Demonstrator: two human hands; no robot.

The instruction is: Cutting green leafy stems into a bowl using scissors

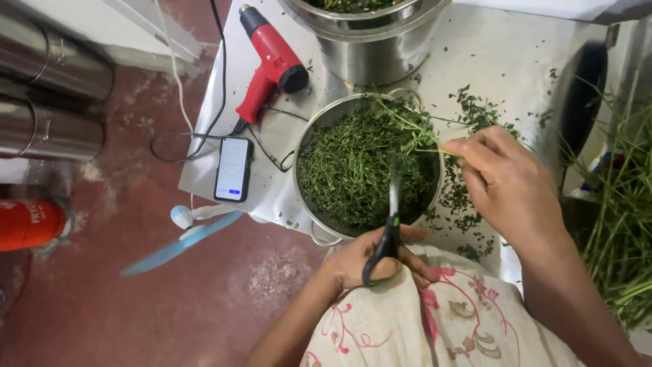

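Pointing away, scissors (388, 234) blade-up lengthwise.

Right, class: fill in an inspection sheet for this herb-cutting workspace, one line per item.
Surface: steel table, strewn with leaf bits.
Job's things: colander full of cut herbs; scissors; sprig.
Clutter: heat gun, phone, pot.
Hands: left hand holds the scissors; right hand pinches the sprig over the colander.
Cables: black cord loops off the table edge.
Surroundings: red floor, herb stalks at right, small fan.
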